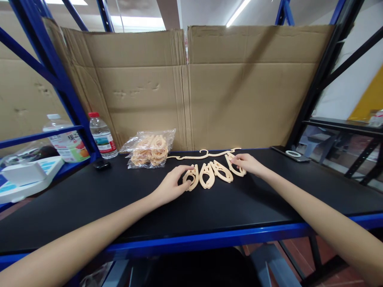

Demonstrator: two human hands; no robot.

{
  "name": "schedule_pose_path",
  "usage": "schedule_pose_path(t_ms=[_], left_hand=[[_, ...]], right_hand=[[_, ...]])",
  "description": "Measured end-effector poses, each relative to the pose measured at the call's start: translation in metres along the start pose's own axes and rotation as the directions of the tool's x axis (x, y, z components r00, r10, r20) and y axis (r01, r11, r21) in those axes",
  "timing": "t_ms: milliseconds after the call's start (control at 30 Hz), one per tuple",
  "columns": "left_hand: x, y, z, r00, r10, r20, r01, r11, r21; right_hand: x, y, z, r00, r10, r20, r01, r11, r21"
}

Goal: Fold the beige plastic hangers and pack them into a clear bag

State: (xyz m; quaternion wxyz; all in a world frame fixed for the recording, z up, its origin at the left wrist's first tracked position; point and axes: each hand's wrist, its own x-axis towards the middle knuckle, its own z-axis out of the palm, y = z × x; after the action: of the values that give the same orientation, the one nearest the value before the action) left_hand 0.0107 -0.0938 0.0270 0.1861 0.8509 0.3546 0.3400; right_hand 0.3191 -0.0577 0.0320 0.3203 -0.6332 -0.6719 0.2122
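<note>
Several cream plastic folding hangers lie folded in a row on the black tabletop. My left hand (170, 185) is at the leftmost folded hanger (196, 178), its thumb and index finger curved over the near and far parts of it. At the other end, my right hand (247, 163) pinches the rightmost folded hanger (239, 170). Between my hands lie two more, a folded hanger (206, 182) and a slanted folded hanger (226, 176), untouched. Behind the row stretches an unfolded hanger (215, 154) with its hook showing. Some of my fingertips are hidden.
A clear plastic bag (149, 149) of similar cream hangers sits at the back left, near a red-capped water bottle (103, 137) and a small black object (101, 164). A phone (290, 154) lies back right. Cardboard (257, 99) walls the back; a blue rail (209, 238) edges the front.
</note>
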Motion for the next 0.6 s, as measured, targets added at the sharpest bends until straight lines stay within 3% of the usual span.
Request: schedule_pose_path(t_ms=[100, 267, 333, 400, 500, 600], left_hand=[[-0.005, 0.004, 0.002, 0.977, 0.120, 0.176, -0.149, 0.976, 0.159], [-0.013, 0.012, 0.004, 0.909, 0.076, 0.409, -0.191, 0.950, 0.247], [-0.015, 0.014, 0.003, 0.893, 0.075, 0.444, -0.205, 0.946, 0.251], [-0.015, 0.016, 0.003, 0.883, 0.070, 0.465, -0.213, 0.941, 0.263], [-0.014, 0.017, 0.002, 0.868, 0.039, 0.494, -0.213, 0.930, 0.301], [-0.014, 0.016, 0.002, 0.864, 0.030, 0.502, -0.216, 0.923, 0.317]], right_hand=[[-0.005, -0.003, 0.000, 0.998, -0.032, 0.055, 0.044, 0.974, -0.224], [-0.018, -0.009, -0.004, 0.978, -0.062, 0.198, 0.126, 0.934, -0.334], [-0.020, -0.009, -0.005, 0.970, -0.072, 0.230, 0.156, 0.916, -0.370], [-0.022, -0.008, -0.006, 0.952, -0.187, 0.244, 0.272, 0.883, -0.383], [-0.024, -0.009, -0.003, 0.860, -0.394, 0.325, 0.496, 0.796, -0.347], [-0.029, -0.012, 0.007, 0.823, -0.351, 0.448, 0.518, 0.786, -0.337]])
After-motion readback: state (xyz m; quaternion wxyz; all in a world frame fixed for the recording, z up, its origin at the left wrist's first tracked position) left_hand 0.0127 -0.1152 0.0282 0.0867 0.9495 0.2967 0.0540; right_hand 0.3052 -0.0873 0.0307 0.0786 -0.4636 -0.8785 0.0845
